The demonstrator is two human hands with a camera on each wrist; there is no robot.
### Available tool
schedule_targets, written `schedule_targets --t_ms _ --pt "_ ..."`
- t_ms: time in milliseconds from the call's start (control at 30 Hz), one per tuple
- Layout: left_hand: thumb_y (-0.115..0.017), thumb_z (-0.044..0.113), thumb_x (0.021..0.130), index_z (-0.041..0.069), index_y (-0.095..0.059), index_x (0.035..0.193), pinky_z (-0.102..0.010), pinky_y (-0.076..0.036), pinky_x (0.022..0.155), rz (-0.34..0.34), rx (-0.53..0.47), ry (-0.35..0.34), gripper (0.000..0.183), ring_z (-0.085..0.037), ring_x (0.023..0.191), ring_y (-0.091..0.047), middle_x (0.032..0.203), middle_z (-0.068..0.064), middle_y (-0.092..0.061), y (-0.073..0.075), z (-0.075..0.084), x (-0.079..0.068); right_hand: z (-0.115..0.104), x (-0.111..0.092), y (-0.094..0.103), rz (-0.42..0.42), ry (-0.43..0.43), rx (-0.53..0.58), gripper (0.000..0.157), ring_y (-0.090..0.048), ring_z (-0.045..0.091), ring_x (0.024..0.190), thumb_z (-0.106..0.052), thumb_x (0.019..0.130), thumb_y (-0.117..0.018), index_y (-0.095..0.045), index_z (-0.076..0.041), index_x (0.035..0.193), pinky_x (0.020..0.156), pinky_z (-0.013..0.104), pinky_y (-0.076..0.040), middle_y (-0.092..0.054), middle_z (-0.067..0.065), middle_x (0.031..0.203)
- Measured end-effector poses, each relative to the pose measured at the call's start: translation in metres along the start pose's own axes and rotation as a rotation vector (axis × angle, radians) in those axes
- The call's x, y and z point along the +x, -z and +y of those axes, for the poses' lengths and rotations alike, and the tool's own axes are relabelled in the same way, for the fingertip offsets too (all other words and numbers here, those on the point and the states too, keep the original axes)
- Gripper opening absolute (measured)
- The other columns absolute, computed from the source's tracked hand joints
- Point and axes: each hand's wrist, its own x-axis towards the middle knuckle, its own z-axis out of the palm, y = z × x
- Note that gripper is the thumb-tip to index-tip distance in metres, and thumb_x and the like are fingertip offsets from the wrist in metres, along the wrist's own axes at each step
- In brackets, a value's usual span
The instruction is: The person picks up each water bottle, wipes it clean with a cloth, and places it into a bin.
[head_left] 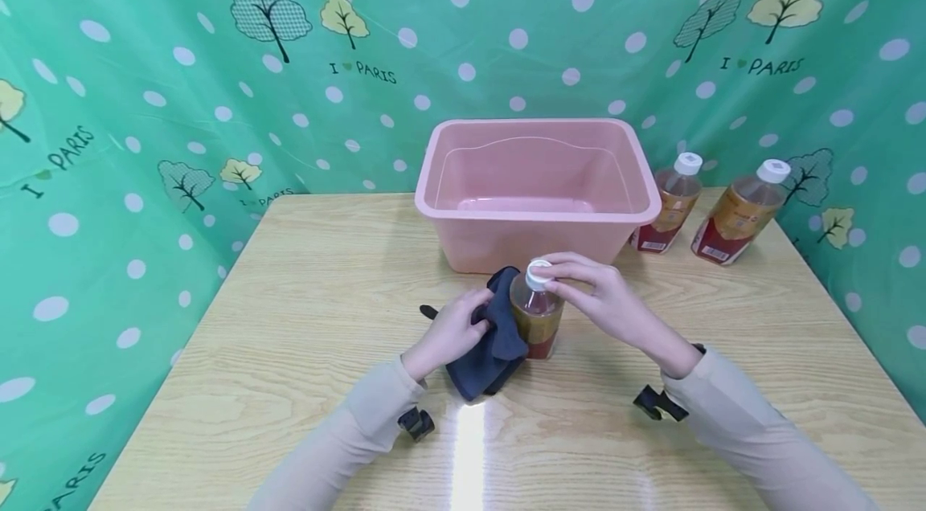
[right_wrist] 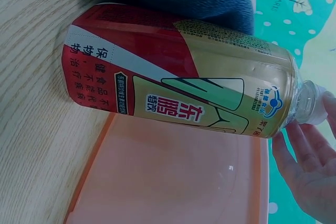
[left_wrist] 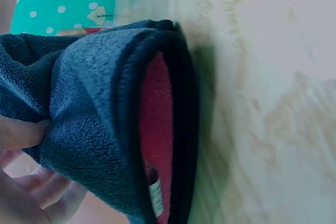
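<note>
A bottle (head_left: pixel 538 316) with a red and gold label and a white cap stands upright on the table before the pink tub. My right hand (head_left: pixel 589 294) pinches its cap between thumb and fingers; the right wrist view shows the bottle (right_wrist: pixel 184 77) and those fingers (right_wrist: pixel 304 150) at its neck. In my left hand (head_left: pixel 456 330) is a dark blue cloth (head_left: pixel 486 354), bunched against the bottle's left side. Close up in the left wrist view, the cloth (left_wrist: pixel 94 103) has a dark edging and folds over, the thumb pressing into it.
The pink tub (head_left: pixel 538 242) stands at the back of the wooden table (head_left: pixel 304 318). Right of it are two similar bottles, one bottle (head_left: pixel 669 206) beside the tub and another bottle (head_left: pixel 741 214) further right. A green dotted curtain (head_left: pixel 463 37) hangs behind.
</note>
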Motion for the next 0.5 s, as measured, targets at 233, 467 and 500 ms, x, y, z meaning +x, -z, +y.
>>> schedule_targets --t_ms 233,467,500 --pt "-0.057 -0.005 0.070 0.006 -0.055 0.090 -0.033 -0.044 0.072 -0.044 0.025 0.017 0.023 -0.018 0.079 -0.053 0.086 -0.006 -0.056 -0.009 -0.009 0.000 -0.001 0.000 0.000 0.005 0.004 -0.003 0.027 -0.054 0.010 0.100 0.005 0.077 -0.060 -0.063 0.001 0.104 0.082 0.012 -0.041 -0.059 0.010 0.109" --pt "-0.058 -0.002 0.071 0.008 -0.056 0.091 -0.032 -0.044 0.069 -0.077 0.062 0.050 0.022 -0.017 0.078 -0.055 0.086 -0.004 -0.058 -0.013 -0.013 -0.001 -0.001 0.000 0.000 0.008 -0.002 -0.009 0.027 -0.054 0.010 0.099 0.005 0.077 -0.060 -0.063 0.001 0.103 0.082 0.012 -0.041 -0.060 0.010 0.108" --pt "-0.058 -0.002 0.071 0.007 -0.056 0.092 -0.032 -0.044 0.070 -0.076 0.063 0.049 0.022 -0.018 0.079 -0.055 0.087 -0.005 -0.058 -0.012 -0.013 -0.001 -0.002 0.001 0.000 0.007 -0.004 -0.011 0.026 -0.054 0.010 0.099 0.004 0.077 -0.060 -0.063 0.001 0.103 0.082 0.012 -0.041 -0.060 0.010 0.108"
